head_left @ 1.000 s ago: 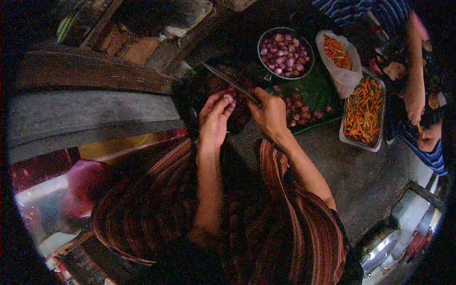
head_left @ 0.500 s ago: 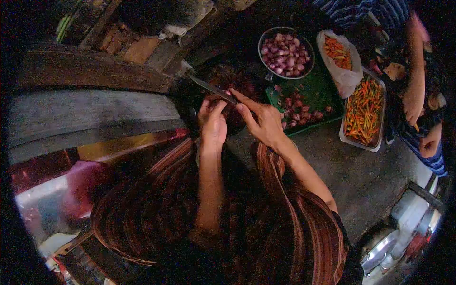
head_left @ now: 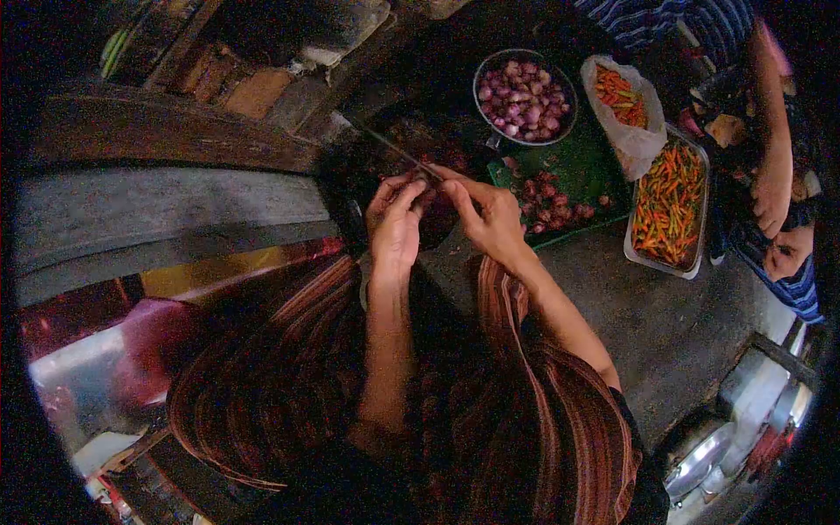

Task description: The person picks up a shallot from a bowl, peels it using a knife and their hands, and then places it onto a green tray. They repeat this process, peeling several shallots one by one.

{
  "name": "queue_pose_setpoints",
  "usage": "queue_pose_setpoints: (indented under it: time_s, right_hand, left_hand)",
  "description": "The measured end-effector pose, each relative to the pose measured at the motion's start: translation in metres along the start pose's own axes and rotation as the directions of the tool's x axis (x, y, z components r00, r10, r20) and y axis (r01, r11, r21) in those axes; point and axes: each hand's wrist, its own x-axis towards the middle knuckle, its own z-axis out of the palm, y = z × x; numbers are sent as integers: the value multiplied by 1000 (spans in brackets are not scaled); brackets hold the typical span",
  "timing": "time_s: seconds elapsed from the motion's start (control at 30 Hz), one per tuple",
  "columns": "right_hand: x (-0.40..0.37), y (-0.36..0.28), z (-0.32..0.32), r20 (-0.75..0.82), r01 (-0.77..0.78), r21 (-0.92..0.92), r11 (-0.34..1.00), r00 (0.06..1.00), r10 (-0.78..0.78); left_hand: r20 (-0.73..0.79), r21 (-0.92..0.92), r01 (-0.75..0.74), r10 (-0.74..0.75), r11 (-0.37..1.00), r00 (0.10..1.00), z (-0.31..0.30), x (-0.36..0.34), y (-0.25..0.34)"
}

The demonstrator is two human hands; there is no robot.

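Observation:
My right hand (head_left: 492,217) is closed on a knife (head_left: 398,150), whose thin blade points up and left, seen nearly edge-on. Close beside it, my left hand (head_left: 395,226) has its fingers curled and pinched around a small dark reddish bulb, probably a shallot (head_left: 426,181), mostly hidden by the fingers. The blade meets the bulb near both sets of fingertips. Below the hands is a dark area with reddish bits, too dim to make out. To the right of my right hand, unpeeled-looking shallots (head_left: 544,203) lie on a green tray (head_left: 591,175).
A metal pan (head_left: 479,105) of peeled shallots stands at the tray's far edge. A plastic bag (head_left: 646,149) of chillies leans by a clear container (head_left: 688,273) full of chillies. Another person's hands (head_left: 779,229) are at the right. Metal pots (head_left: 700,459) sit lower right.
The knife has turned edge-on and shifted slightly at my fingertips. My hands stay close together. The other person's hands at the right have come closer together.

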Motion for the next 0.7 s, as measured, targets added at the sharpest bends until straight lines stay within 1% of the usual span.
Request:
queue_pose_setpoints:
  time_s: [0.07, 0.1, 0.17, 0.2, 0.27, 0.3, 0.37, 0.4, 0.47, 0.5, 0.57, 0.7]
  right_hand:
    - [3, -1, -3, 27, -146, 19, 989, 989, 145]
    - [3, 0, -2, 27, -146, 20, 989, 989, 146]
    - [4, 4, -1, -100, -66, 38, 997, 993, 69]
    - [4, 1, -4, -100, -66, 37, 997, 993, 69]
    - [6, -7, -12, -3, -237, -72, 969, 971, 238]
    - [5, -7, -13, -4, -237, -72, 969, 971, 237]
    - [4, -7, -13, 28, -231, -158, 960, 971, 238]
    - [3, -9, -13, 28, -231, -158, 960, 971, 238]
    - [1, -16, -14, 83, -76, -82, 994, 993, 83]
    - [1, -16, -14, 83, -77, -84, 994, 993, 84]
    - [1, -16, -12, 137, 4, -91, 996, 991, 8]
    - [0, -14, -13, 196, -22, -148, 989, 979, 51]
  left_hand:
    - [10, 13, 33, -34, 999, 999, 1, 1, 2]
    - [10, 13, 34, -34, 999, 999, 0, 2, 3]
    - [47, 54, 74, -76, 996, 996, -1, 2, 4]
    - [47, 53, 74, -77, 996, 996, 1, 1, 5]
    - [40, 70, 75, -78, 995, 996, 5, -2, 7]
    - [41, 70, 75, -78, 995, 996, 5, -1, 7]
    - [16, 105, 47, -49, 993, 999, 3, -1, 7]
    - [16, 106, 47, -49, 993, 999, 1, 0, 6]
    - [39, 76, -6, 3, 997, 999, -3, 2, 4]
    - [40, 76, -5, 2, 997, 999, -4, 2, 4]
    - [108, 73, -62, 54, 995, 993, -5, 2, 4]
    - [66, 80, -35, 30, 996, 997, -8, 2, 4]
